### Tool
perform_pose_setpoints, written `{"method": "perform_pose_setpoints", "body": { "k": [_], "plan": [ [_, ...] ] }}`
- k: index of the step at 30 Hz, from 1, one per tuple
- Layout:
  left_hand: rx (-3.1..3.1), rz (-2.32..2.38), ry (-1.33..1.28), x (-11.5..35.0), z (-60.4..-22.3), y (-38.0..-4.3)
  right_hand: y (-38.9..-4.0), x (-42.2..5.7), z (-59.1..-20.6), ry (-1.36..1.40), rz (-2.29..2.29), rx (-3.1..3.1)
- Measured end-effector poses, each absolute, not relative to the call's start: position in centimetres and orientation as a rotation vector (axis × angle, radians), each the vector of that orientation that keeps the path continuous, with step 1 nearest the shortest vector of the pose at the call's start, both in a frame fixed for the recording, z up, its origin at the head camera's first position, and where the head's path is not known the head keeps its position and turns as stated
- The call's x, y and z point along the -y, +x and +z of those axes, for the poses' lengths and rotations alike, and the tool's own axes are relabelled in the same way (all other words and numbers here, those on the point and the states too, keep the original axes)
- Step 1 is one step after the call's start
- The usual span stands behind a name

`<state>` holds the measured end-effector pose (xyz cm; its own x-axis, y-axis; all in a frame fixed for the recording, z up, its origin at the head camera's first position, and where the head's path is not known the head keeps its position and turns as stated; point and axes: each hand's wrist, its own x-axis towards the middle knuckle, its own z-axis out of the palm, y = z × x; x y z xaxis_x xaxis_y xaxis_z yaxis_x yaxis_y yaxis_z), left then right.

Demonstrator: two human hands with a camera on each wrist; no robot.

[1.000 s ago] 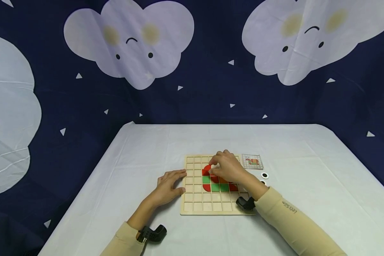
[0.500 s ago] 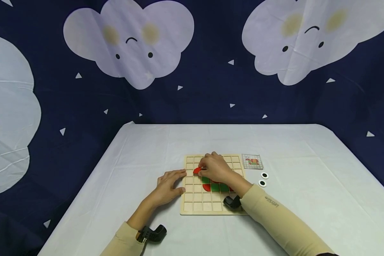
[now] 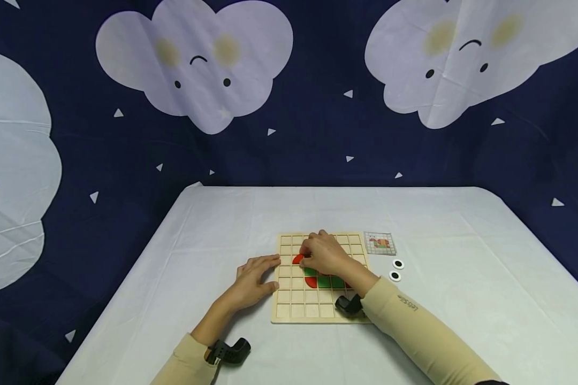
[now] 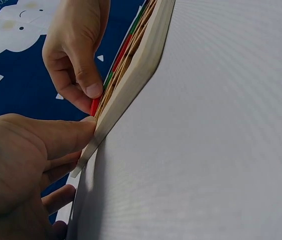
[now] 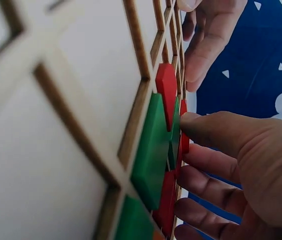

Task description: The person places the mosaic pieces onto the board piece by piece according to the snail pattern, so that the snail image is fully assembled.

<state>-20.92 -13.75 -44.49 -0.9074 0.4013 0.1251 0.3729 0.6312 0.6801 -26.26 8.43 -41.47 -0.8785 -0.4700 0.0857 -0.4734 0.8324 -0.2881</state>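
Note:
A wooden grid board [image 3: 284, 311] lies on the white table. My right hand [image 3: 325, 254] pinches a red rounded tile [image 3: 297, 259] between thumb and fingers, low over a cell left of the other tiles. In the right wrist view, the thumb presses on this red tile [image 5: 184, 135] behind a green tile [image 5: 149, 152]. Red and green tiles fill cells under and below the hand, partly covered by it; a green one [image 3: 338, 282] shows in the lower row. My left hand [image 3: 252, 280] rests at the board's left edge, its thumb [image 4: 73, 136] and fingers touching the rim.
A small printed pattern card [image 3: 380, 243] lies at the board's upper right corner. Two white discs with black centres, an upper one [image 3: 398, 264] and a lower one [image 3: 395, 276], lie right of the board. A dark cloud-printed cloth [image 3: 289, 155] hangs behind the table.
My right hand has carried the red tile leftward across the board and lowered it to a cell. The lower white disc has come fully into sight. My left hand has stayed put.

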Motion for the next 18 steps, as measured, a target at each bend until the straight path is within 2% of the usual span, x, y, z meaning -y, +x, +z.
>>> {"method": "perform_pose_setpoints", "body": {
  "k": [18],
  "plan": [
    [-2.798,1.172,0.646,13.7,-44.4,-20.9,-25.9,-9.5,-40.7,0.798,0.521,2.929]
  ]
}}
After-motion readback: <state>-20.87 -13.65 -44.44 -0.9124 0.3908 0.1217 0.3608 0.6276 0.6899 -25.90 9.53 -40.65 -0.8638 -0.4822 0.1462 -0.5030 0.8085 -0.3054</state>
